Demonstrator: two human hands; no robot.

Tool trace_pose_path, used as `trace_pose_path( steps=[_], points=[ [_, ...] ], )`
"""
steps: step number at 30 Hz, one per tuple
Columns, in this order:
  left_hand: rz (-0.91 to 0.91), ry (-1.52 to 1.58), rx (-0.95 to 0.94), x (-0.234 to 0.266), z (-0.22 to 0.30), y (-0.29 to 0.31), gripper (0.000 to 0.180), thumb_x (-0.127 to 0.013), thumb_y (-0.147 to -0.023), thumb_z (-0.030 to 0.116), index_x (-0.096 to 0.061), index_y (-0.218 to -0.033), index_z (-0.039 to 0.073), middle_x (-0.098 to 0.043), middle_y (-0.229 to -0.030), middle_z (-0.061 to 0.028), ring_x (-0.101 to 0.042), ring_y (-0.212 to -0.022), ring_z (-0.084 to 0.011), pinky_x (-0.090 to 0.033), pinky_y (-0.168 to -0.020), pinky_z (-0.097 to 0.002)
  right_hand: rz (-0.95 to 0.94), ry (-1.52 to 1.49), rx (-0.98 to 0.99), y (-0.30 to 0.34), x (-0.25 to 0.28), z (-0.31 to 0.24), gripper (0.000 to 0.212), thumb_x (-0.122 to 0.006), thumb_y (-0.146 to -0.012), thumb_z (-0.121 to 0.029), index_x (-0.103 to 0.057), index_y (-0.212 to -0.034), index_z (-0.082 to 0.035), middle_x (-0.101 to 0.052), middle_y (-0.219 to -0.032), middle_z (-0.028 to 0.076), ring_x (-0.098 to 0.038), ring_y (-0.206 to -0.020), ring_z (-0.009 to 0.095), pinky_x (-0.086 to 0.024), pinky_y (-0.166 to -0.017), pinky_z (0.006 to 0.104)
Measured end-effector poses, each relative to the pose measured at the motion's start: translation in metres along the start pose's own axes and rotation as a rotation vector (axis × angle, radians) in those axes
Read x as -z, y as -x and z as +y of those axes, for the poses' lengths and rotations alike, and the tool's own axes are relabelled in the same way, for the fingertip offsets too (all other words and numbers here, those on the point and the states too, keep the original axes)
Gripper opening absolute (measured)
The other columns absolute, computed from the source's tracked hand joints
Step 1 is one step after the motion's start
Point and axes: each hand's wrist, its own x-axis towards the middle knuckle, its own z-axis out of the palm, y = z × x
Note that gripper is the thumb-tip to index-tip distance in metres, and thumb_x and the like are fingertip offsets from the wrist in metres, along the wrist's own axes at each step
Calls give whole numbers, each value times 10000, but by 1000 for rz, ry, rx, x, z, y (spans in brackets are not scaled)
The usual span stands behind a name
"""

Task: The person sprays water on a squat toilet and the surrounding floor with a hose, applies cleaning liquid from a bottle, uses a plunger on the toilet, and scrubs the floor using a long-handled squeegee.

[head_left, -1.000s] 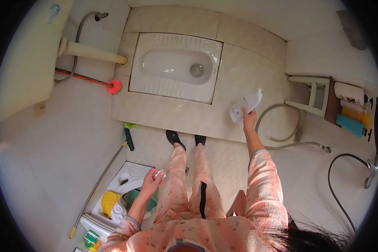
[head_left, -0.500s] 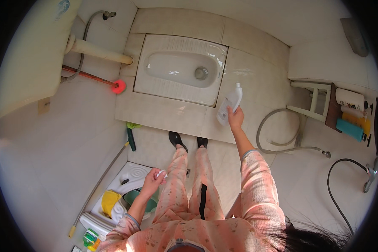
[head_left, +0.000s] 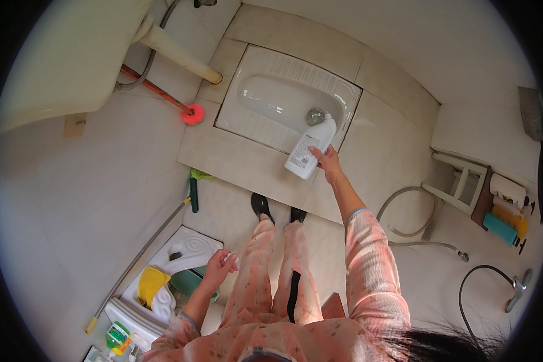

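Two bare hands, both occupied. Right hand (head_left: 329, 164): gripping a white plastic bottle (head_left: 314, 137) with angled neck and printed label, held tilted, base toward near left, neck toward far right. Bottle position: in view across the near right edge of a white ceramic squat toilet (head_left: 265, 130), its neck just beside the round drain (head_left: 314, 116); contact with the toilet cannot be told. Left hand (head_left: 216, 269): nearer and leftward, fingers narrowed on a small white piece (head_left: 230, 257), largely hidden, kind unclear.

Surrounding items. Under the toilet: one beige tiled step (head_left: 229, 145). Left of it: one brush with round pink-red head (head_left: 193, 114) and orange-red handle. Near left: one white moulded unit with spiral relief (head_left: 194, 244), bearing one yellow cloth (head_left: 153, 283); alongside, one long grey pole (head_left: 145, 259). Right: one grey flexible hose (head_left: 428, 244); beyond, one turquoise bottle (head_left: 500, 229).
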Motion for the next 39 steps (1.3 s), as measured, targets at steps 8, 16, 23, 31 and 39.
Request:
trace_pose_path(
  steps=[8, 16, 23, 31, 39],
  points=[
    [78, 2, 61, 24, -11, -28, 225, -592, -884, 224, -497, -929, 25, -571, -716, -37, -596, -619, -107, -457, -536, -223, 17, -353, -103, -100, -19, 14, 458, -641, -834, -289, -452, -1202, -92, -568, -1118, 40, -542, -1037, 164, -468, -845, 347],
    [143, 28, 121, 45, -36, -58, 244, -593, -883, 235, -493, -921, 16, -568, -722, -39, -598, -624, -108, -460, -539, -222, -63, -557, -57, -181, -59, 4, 449, -657, -823, -209, -450, -1190, -56, -563, -1121, 65, -558, -1016, 190, -475, -850, 332],
    [160, 10, 129, 52, -38, -61, 239, -557, -904, 254, -493, -923, 24, -583, -711, -44, -599, -623, -118, -460, -565, -232, -286, -357, -121, -191, -148, -35, 477, -687, -787, -193, -464, -1152, 19, -564, -1120, 101, -565, -1008, 197, -471, -870, 306],
    [145, 66, 121, 44, -32, -54, 251, -573, -893, 253, -496, -911, 14, -577, -730, -46, -602, -639, -117, -466, -563, -230, -550, 263, -276, -181, -121, -60, 566, -727, -718, -208, -495, -1181, 19, -579, -1088, 83, -552, -1039, 190, -464, -872, 323],
    [84, 107, 114, 21, -37, -43, 251, -588, -884, 241, -510, -917, 5, -581, -724, -48, -602, -633, -115, -474, -556, -226, -480, 1358, -385, -150, 51, -97, 542, -724, -594, -190, -582, -1059, 50, -621, -925, 174, -641, -796, 314, -548, -621, 427]
  ],
)
